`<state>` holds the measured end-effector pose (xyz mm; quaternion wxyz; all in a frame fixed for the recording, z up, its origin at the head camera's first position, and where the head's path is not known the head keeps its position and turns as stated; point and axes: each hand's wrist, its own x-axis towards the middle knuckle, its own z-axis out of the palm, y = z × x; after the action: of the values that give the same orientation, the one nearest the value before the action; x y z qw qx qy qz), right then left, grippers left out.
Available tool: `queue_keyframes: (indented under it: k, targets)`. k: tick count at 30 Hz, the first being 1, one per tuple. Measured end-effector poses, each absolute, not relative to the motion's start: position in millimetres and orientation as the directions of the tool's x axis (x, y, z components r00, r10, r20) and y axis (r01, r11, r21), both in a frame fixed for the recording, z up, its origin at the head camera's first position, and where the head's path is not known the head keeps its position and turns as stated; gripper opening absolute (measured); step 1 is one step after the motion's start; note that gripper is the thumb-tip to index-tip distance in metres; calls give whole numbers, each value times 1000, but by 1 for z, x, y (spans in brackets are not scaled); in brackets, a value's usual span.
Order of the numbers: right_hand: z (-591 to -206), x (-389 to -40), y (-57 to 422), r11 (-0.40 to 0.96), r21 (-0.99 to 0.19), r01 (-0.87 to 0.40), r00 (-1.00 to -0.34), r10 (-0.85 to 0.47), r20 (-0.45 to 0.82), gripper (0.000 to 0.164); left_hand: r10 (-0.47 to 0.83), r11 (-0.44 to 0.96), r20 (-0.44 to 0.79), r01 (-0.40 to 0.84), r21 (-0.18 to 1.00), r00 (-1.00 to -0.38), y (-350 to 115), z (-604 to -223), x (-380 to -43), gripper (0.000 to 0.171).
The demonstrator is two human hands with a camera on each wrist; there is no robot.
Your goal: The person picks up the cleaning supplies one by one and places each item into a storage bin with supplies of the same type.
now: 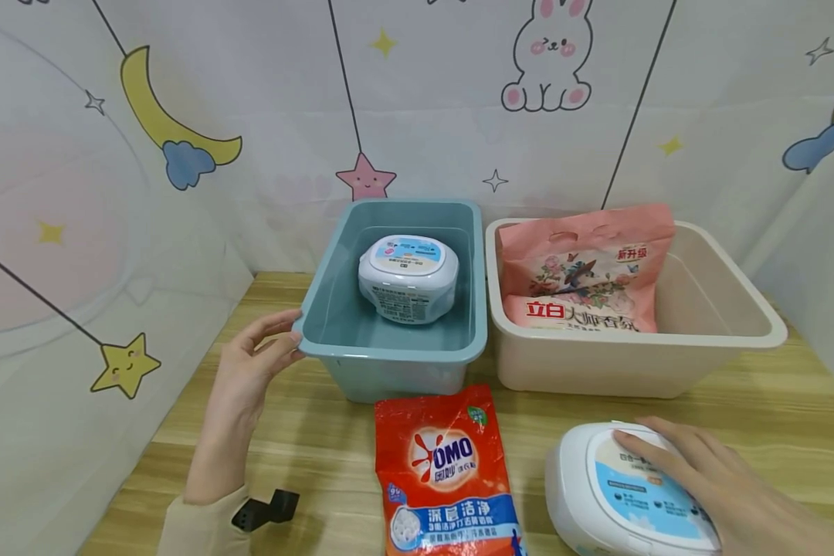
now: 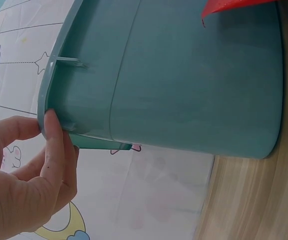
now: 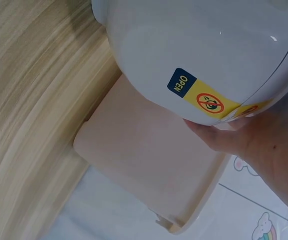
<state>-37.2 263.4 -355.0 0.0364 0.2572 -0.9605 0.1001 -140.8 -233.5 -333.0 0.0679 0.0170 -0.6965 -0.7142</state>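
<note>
At the left, my left hand (image 1: 260, 351) pinches the front left corner of the rim of a teal plastic bin (image 1: 396, 355); the left wrist view shows thumb and fingers on that rim. Inside this bin sits a white laundry pod tub (image 1: 408, 282) with a blue label on its lid. A second white laundry pod tub (image 1: 625, 494) stands at the front right, its lid facing up toward the head camera. My right hand (image 1: 709, 471) grips its far right side, fingers over the lid's edge. An OPEN sticker (image 3: 196, 92) shows on its side in the right wrist view.
A red OMO laundry powder bag (image 1: 448, 471) lies on the wooden table (image 1: 306, 463) between my hands. Behind the right hand stands a cream bin (image 1: 598, 367) holding a pink laundry powder bag (image 1: 591, 266). A printed curtain (image 1: 431, 123) hangs behind both bins.
</note>
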Motion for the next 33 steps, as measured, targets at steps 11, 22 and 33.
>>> queue_keyframes:
  k: [11, 22, 33]
  targets:
    - [-353, -36, 262, 856, -202, -476, -879, -470, 81, 124, -126, -22, 75, 78, 997, -989, -233, -332, -141, 38]
    - [-352, -37, 262, 822, -219, -526, -851, -507, 138, 125, -128, -23, 77, 80, 996, -989, -234, -333, -142, 38]
    - [-346, -37, 260, 845, -212, -492, -870, -485, 85, 124, -123, -22, 77, 80, 997, -989, -233, -334, -142, 37]
